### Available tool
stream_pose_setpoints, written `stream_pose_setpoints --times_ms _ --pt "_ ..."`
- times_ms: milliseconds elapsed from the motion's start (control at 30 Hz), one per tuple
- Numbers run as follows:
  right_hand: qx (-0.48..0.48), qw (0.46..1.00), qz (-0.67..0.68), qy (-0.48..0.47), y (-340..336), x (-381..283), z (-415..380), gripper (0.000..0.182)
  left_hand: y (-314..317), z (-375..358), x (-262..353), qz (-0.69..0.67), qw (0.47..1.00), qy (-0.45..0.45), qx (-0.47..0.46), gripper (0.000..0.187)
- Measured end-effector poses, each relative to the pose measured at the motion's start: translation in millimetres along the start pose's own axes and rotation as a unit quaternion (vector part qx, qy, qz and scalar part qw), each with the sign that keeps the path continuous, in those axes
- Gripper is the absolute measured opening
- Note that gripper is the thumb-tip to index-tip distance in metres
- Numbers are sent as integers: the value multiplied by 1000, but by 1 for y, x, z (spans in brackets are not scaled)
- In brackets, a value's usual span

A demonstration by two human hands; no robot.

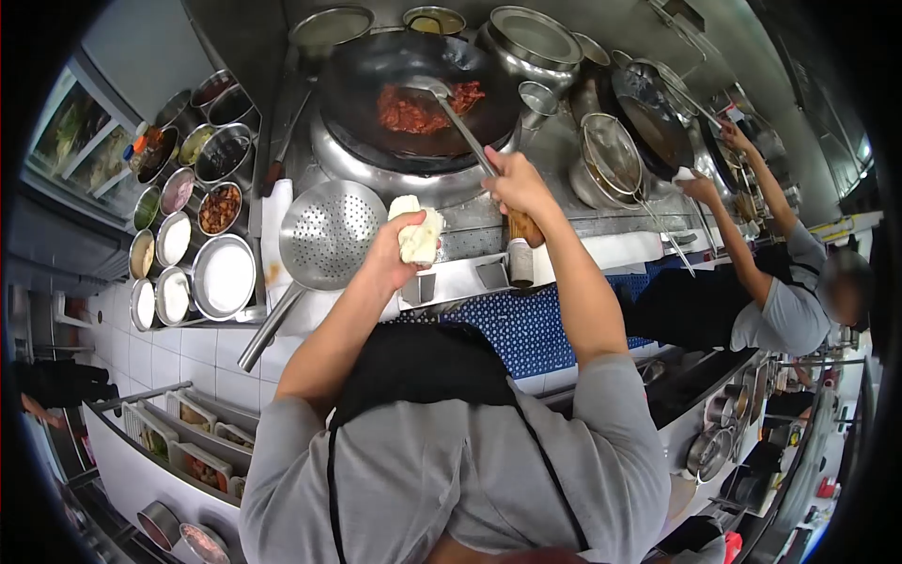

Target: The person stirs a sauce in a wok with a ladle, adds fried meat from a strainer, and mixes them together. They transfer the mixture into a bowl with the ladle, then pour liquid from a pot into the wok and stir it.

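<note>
My right hand (pixel 519 181) is wrapped round the handle of a long metal wok ladle (pixel 464 130). The ladle's head rests among dark red, glossy pieces of food (pixel 404 113) inside a large black wok (pixel 349 85). In front of the wok, my left hand (pixel 388 256) grips a folded, off-white cloth (pixel 419 235), held apart from the wok's rim. Close to the left of that hand lies a round perforated strainer (pixel 331 235), its handle pointing down and left. A bottle-like container with a pale label (pixel 520 263) is below my right hand.
Several metal containers of ingredients, one holding white powder (pixel 224 274), stand at the left. Lidded pots (pixel 536 38) line the back. A mesh strainer (pixel 611 150) sits over a pot at the right. Beyond it, a co-worker (pixel 780 301) works at another wok (pixel 653 127).
</note>
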State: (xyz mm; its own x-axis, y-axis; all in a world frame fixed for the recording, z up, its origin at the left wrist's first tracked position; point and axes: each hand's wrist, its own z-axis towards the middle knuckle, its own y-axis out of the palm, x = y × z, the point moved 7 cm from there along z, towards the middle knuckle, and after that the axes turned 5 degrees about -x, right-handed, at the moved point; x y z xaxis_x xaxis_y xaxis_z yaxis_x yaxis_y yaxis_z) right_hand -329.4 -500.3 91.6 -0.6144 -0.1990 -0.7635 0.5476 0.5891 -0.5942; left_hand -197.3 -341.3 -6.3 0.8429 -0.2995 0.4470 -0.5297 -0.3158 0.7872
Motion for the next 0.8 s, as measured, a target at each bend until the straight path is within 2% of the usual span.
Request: stream_pose_setpoints --times_ms 67,200,333,367,467,500,633,767,800 --pt "33 999 26 -18 -9 -13 2 65 7 0 11 15 1000 5 0 28" --pt "88 995 39 27 5 6 9 62 -7 -4 9 -37 999 12 14 30" --pt "-8 986 168 3 5 -16 1 65 -11 -10 9 -49 999 -13 -9 31" --pt "-4 988 153 -27 9 -9 1 68 -17 -14 10 -52 998 -7 26 31" --pt "-25 996 80 26 18 -19 -14 67 -25 -19 16 -75 997 5 9 30" --pt "-23 999 47 14 19 -20 -5 64 -27 -18 16 -82 997 -8 1 29" --pt "19 998 60 5 8 -24 8 62 -33 -24 22 -55 998 -4 -16 27" --pt "4 998 55 12 20 -27 15 62 -45 -21 28 -26 999 23 -24 25" --pt "-3 997 69 16 19 -35 10 63 -47 -24 34 -24 999 28 1 24"
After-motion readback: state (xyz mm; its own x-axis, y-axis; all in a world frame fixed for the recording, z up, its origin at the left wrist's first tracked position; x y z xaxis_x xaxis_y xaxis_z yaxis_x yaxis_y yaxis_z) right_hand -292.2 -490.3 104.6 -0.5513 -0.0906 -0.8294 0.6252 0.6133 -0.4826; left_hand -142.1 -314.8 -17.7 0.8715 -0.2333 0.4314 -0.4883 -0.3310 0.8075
